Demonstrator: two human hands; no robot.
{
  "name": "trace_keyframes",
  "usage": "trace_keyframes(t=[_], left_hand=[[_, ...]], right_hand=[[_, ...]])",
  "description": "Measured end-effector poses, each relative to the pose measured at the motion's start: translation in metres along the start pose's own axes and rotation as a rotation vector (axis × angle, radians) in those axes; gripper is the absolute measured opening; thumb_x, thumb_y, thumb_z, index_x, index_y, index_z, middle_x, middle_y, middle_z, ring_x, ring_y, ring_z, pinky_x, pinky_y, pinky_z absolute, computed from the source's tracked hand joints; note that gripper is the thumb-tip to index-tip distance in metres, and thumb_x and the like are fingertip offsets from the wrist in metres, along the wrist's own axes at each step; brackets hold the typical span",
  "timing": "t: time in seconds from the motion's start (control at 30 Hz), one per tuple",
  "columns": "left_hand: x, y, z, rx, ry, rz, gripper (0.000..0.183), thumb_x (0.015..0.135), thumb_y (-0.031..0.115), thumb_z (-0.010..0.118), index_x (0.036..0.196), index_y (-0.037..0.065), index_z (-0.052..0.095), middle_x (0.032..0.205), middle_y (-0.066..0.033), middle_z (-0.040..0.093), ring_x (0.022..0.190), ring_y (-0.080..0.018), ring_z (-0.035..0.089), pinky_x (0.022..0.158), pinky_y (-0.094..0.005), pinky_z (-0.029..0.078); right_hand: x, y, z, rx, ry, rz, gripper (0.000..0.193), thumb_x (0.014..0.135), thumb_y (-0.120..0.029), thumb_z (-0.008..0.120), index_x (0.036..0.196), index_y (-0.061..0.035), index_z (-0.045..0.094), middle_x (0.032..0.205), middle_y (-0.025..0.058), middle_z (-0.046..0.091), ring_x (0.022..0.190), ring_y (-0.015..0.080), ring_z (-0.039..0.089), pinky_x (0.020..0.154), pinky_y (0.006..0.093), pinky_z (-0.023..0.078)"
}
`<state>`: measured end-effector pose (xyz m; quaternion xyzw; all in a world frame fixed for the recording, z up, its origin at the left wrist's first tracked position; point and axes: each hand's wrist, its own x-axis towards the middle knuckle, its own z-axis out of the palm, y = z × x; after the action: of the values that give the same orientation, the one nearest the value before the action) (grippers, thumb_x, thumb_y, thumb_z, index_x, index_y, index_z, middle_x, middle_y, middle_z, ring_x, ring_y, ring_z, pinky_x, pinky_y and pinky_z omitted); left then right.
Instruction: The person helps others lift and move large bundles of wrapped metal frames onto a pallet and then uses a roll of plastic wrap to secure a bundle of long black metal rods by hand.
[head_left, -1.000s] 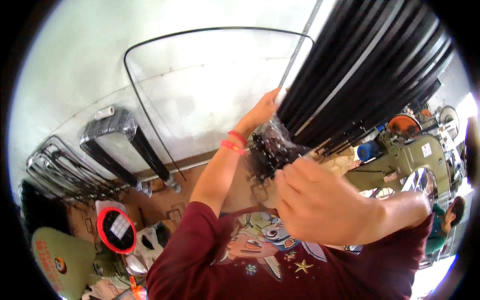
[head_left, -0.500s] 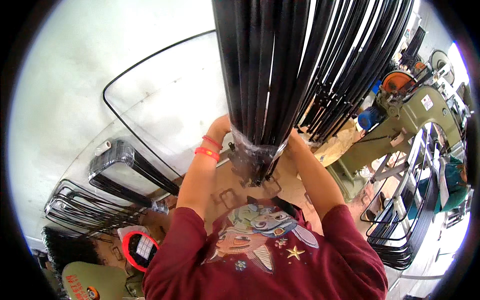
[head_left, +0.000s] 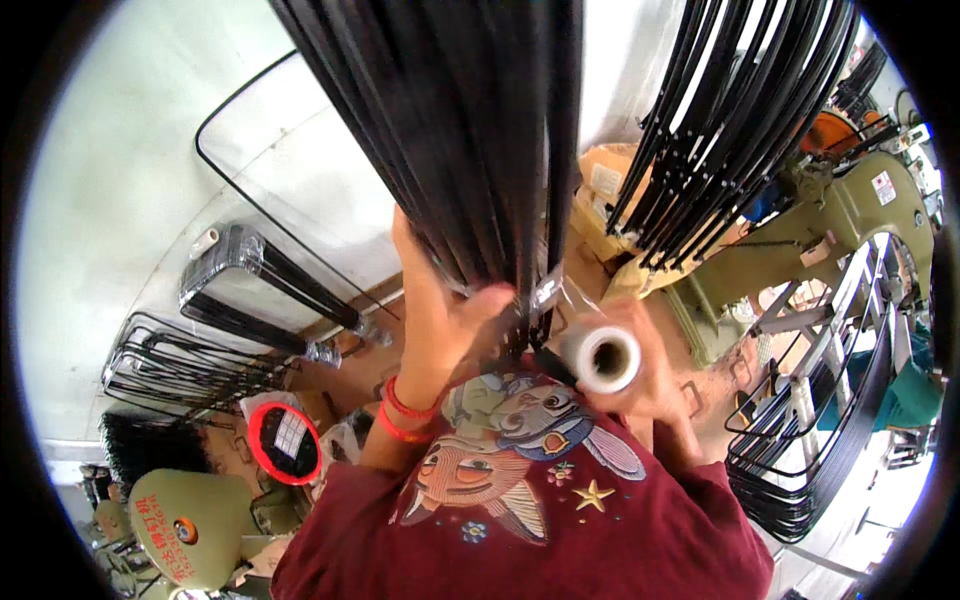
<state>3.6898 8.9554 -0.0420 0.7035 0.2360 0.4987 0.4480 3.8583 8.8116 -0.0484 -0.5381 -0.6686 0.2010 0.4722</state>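
A thick bundle of long black metal rods or tubes [head_left: 450, 130] runs from the upper edge down toward my chest. My left hand [head_left: 440, 315] grips its left side near the lower end, thumb across the front; the fingers behind are hidden. In my right hand [head_left: 655, 365], somewhat blurred, is a roll of clear stretch film [head_left: 584, 350], its open core facing up. A strip of clear film [head_left: 572, 292] stretches between the roll and the bundle's right side. Film also shines around the rods close to their lower ends.
More black frames [head_left: 700, 170] stand at the right, by cardboard [head_left: 610, 175]. A green machine [head_left: 850, 215] and a stepladder [head_left: 825, 340] are beyond. Left along the white wall [head_left: 130, 200] stand a wrapped frame bundle [head_left: 235, 260], loose frames [head_left: 190, 360] and a red-rimmed round item [head_left: 312, 440].
The bundle's top has swung left in view. My right hand has come around from behind to the near right side, bringing the film roll into sight. My left thumb now shows across the rods.
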Motion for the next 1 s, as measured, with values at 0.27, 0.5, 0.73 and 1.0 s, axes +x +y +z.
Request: trace_keyframes(t=[0.27,0.5,0.73,1.0], left_hand=[[-0.005,0.014,0.001,0.07,0.119,0.066,0.107,0.071,0.052,0.062,0.134,0.002,-0.009,0.135,-0.0165,0.017,0.122,-0.0251,0.027,0.101,-0.036,0.023],[-0.124,0.007,-0.034,0.692,0.126,0.074,0.084,0.069,0.073,0.04,0.114,0.003,0.052,0.109,-0.0111,0.036,0.104,-0.0262,0.036,0.092,-0.0381,0.028],[-0.098,-0.017,-0.03,0.257,-0.011,-0.007,0.075,0.055,0.019,0.079,0.118,0.003,0.042,0.114,-0.0146,0.039,0.107,-0.0278,0.038,0.091,-0.0355,0.032],[-0.116,-0.047,-0.07,0.045,0.345,-0.07,0.064,0.052,0.017,0.083,0.1,0.0,0.045,0.09,-0.0123,0.057,0.078,-0.0197,0.059,0.07,-0.026,0.046]], right_hand=[[0.009,-0.027,0.048,-0.045,-0.091,-0.04,0.055,0.058,-0.008,0.068,0.106,-0.002,0.043,0.095,0.0156,0.049,0.088,0.0351,0.052,0.067,0.0389,0.047],[0.024,-0.025,0.072,0.049,-0.012,-0.068,0.052,0.059,-0.006,0.07,0.104,-0.0022,0.044,0.095,0.014,0.048,0.086,0.0301,0.053,0.07,0.035,0.046],[0.033,-0.04,0.096,0.116,0.018,0.128,0.055,0.064,-0.009,0.071,0.11,0.001,0.043,0.1,0.0163,0.052,0.09,0.0292,0.056,0.075,0.0357,0.047],[0.053,0.008,0.085,0.433,0.258,0.256,0.032,0.088,-0.02,0.045,0.109,0.0037,0.05,0.095,0.0111,0.059,0.085,0.0173,0.057,0.071,0.0273,0.046]])
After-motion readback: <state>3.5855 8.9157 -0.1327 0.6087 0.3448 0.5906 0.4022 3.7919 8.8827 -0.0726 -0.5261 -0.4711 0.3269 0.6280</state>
